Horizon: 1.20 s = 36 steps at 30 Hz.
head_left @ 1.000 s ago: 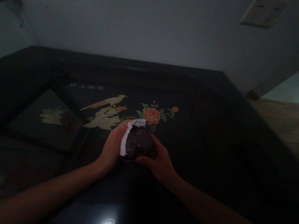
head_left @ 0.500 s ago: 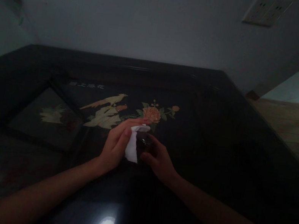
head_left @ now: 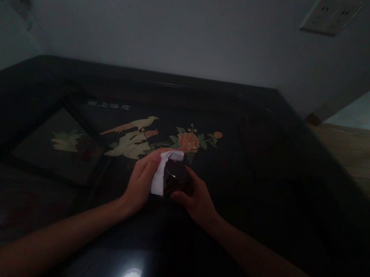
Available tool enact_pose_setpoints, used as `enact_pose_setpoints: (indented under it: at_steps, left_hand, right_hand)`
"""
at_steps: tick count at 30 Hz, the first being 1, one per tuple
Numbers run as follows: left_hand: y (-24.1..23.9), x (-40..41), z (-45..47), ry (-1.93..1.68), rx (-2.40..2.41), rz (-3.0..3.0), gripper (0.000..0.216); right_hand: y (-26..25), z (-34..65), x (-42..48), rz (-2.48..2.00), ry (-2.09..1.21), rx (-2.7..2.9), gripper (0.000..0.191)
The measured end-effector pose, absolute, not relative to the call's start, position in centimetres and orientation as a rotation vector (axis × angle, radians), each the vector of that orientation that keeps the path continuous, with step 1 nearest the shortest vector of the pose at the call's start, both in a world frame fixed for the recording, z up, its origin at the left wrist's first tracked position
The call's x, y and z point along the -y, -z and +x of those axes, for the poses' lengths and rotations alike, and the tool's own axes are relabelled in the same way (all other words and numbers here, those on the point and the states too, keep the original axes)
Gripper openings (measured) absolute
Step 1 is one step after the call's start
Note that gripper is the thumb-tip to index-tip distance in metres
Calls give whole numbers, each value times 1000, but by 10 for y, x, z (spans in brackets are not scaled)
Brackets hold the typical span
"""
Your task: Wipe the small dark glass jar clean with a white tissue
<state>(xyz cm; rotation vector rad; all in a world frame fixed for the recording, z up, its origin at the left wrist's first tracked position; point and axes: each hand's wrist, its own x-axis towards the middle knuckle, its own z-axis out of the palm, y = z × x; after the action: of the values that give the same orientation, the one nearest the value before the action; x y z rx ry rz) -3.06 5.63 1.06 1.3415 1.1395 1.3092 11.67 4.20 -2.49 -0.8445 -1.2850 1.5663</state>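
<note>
Between my hands is a small dark, shiny, rounded container (head_left: 176, 171), perhaps a glass jar; its contents are too dark to make out. Thumb and fingers of my right hand (head_left: 201, 202) grip its right side. A white tissue (head_left: 158, 182) is pressed on its left side by my left hand (head_left: 140, 179), closed around the tissue with the thumb on top. My left fingers behind the tissue are mostly hidden. Both hands are just above or on the glossy black table (head_left: 224, 241); I cannot tell whether the container touches it.
Coloured bird and flower decoration (head_left: 189, 142) lies in the tabletop beyond my hands. A wall (head_left: 177, 22) with sockets (head_left: 330, 16) rises behind the table. At the right is a wooden floor (head_left: 369, 147). Light reflects off the near tabletop.
The dark container has turned or tilted so more of it shows, and it sits slightly further left. The tissue now lies closer along its left side. Both hands keep nearly the same place.
</note>
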Motion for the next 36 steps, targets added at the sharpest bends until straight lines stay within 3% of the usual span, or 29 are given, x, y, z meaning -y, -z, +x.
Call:
enact_pose_setpoints:
  at_steps: [6, 10, 16, 21, 27, 32, 36]
  left_hand:
    - [-14, -58, -38, -1413, -727, 2488, 29]
    - [-13, -63, -40, -1341, -613, 2813, 27]
    - [-11, -62, -40, -1389, -740, 2454, 31]
    - [-6, -60, -35, -1367, -938, 1681, 39]
    - [-17, -63, -21, -1075, -1040, 771, 37]
    - [-19, -57, -18, -1147, -1087, 732, 35]
    - [-15, -50, -25, -1340, -1168, 1232, 36]
  right_hand:
    - [21, 117, -41, -912, -1451, 1340, 44]
    - [20, 118, -41, -892, -1354, 1392, 32]
    - [21, 116, -41, -893, -1454, 1336, 46]
    - [24, 118, -40, -837, -1539, 1295, 62]
    - [27, 120, -40, -835, -1537, 1343, 71]
    - [25, 120, -40, -847, -1534, 1355, 72]
    - [26, 120, -39, -833, -1542, 1339, 70]
